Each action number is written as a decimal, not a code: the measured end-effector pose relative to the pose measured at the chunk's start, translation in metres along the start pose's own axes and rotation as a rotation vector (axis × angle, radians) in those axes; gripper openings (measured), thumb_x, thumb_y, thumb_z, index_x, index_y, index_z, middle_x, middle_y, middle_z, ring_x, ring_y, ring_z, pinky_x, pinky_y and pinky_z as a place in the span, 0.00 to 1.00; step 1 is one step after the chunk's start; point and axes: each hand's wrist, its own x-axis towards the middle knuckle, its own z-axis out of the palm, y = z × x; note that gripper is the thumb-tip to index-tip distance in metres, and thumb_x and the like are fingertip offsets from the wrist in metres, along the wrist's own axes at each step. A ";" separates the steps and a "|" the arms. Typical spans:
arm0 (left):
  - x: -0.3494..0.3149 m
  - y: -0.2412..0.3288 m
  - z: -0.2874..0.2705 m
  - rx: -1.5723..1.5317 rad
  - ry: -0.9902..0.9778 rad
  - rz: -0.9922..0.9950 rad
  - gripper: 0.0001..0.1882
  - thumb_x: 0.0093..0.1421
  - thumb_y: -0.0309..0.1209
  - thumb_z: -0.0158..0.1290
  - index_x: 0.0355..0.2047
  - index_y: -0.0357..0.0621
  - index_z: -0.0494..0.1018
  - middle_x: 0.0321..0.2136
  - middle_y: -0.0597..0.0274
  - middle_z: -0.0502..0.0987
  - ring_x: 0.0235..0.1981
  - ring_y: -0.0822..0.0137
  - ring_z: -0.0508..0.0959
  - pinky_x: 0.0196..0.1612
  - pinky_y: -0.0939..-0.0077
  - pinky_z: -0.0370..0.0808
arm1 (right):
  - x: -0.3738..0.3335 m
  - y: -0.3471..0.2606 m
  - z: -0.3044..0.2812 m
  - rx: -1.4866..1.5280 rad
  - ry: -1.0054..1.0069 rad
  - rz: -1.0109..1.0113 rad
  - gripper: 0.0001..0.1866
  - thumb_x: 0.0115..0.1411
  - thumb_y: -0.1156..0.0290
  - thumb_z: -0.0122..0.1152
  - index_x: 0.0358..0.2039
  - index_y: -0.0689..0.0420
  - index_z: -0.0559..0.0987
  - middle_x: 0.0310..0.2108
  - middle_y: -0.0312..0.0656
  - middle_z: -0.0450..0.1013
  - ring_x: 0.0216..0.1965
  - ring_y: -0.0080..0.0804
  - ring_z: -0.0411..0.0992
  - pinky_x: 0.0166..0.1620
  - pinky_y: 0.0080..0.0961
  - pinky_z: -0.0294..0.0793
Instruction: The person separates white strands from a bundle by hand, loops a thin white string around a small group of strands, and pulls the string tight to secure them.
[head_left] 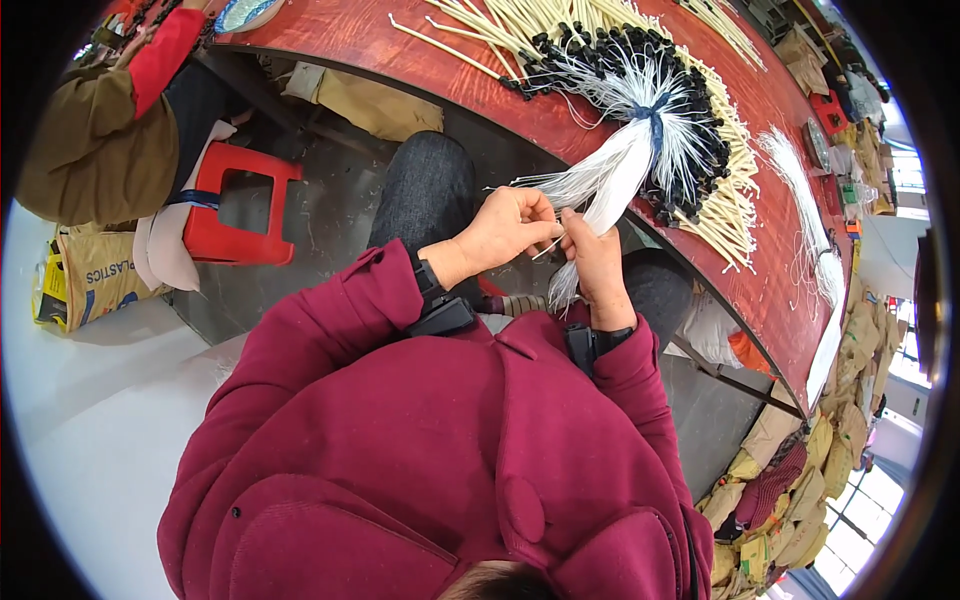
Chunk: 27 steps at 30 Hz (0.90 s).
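- Nearest the lens, our maroon sweatshirt (420, 450) is filling the lower half of the view, with both sleeves reaching up toward the table edge.
- We are wearing a black band (440, 305) on the left wrist and another black band (590, 343) on the right wrist.
- Our left hand (505, 232) is curling closed, fingertips pinching a few thin white strands at the bundle's near end.
- Our right hand (598, 265) is closing around the white string bundle (615, 180), which is passing through the fist and trailing out below it as a loose tail.
- That bundle is running up and to the right from our hands, off the table edge, to a dark blue tie (655, 115) where the strands are fanning out over the table.
- Black-tipped pieces (610, 50) are lying in a ring around the fan, on top of cream-coloured sticks (730, 210).
- All of this is resting on the red-brown table (340, 40); more white strands (800, 190) are lying farther right, well apart from our hands.
- Our knees in dark trousers (425, 195) are showing under the table edge.
- At upper left, another person in an olive jacket (90, 140) is sitting beside a red plastic stool (235, 205).
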 end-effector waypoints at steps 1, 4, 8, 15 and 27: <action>0.000 -0.001 0.000 -0.057 0.010 0.006 0.05 0.57 0.26 0.55 0.28 0.37 0.72 0.23 0.64 0.75 0.23 0.76 0.76 0.24 0.86 0.73 | 0.000 0.000 0.000 0.000 -0.001 0.000 0.16 0.57 0.66 0.57 0.15 0.57 0.74 0.13 0.32 0.67 0.14 0.16 0.61 0.19 0.16 0.58; 0.000 -0.002 -0.001 -0.170 0.031 0.019 0.05 0.56 0.26 0.56 0.28 0.37 0.71 0.24 0.64 0.76 0.24 0.76 0.77 0.24 0.85 0.74 | 0.001 0.002 -0.002 -0.009 -0.006 0.005 0.12 0.56 0.66 0.58 0.18 0.56 0.74 0.13 0.31 0.66 0.14 0.16 0.60 0.19 0.15 0.56; -0.002 0.002 -0.003 -0.176 0.100 -0.010 0.05 0.55 0.25 0.56 0.28 0.37 0.71 0.25 0.62 0.76 0.24 0.74 0.77 0.24 0.83 0.75 | 0.001 0.003 -0.005 -0.011 -0.034 -0.004 0.13 0.56 0.66 0.58 0.18 0.56 0.74 0.13 0.31 0.65 0.14 0.16 0.60 0.19 0.15 0.56; -0.007 0.007 -0.011 -0.438 0.101 -0.272 0.07 0.57 0.30 0.56 0.29 0.39 0.71 0.26 0.61 0.77 0.24 0.72 0.78 0.25 0.81 0.76 | 0.002 0.002 -0.010 -0.044 -0.046 0.000 0.13 0.56 0.65 0.58 0.18 0.55 0.74 0.13 0.30 0.65 0.14 0.15 0.60 0.19 0.14 0.56; -0.002 -0.001 -0.015 -0.046 -0.033 -0.191 0.11 0.59 0.37 0.53 0.28 0.41 0.72 0.22 0.65 0.75 0.15 0.75 0.74 0.15 0.85 0.65 | 0.001 0.001 -0.013 -0.005 -0.103 -0.009 0.12 0.56 0.66 0.58 0.18 0.54 0.73 0.12 0.28 0.64 0.14 0.14 0.59 0.19 0.13 0.55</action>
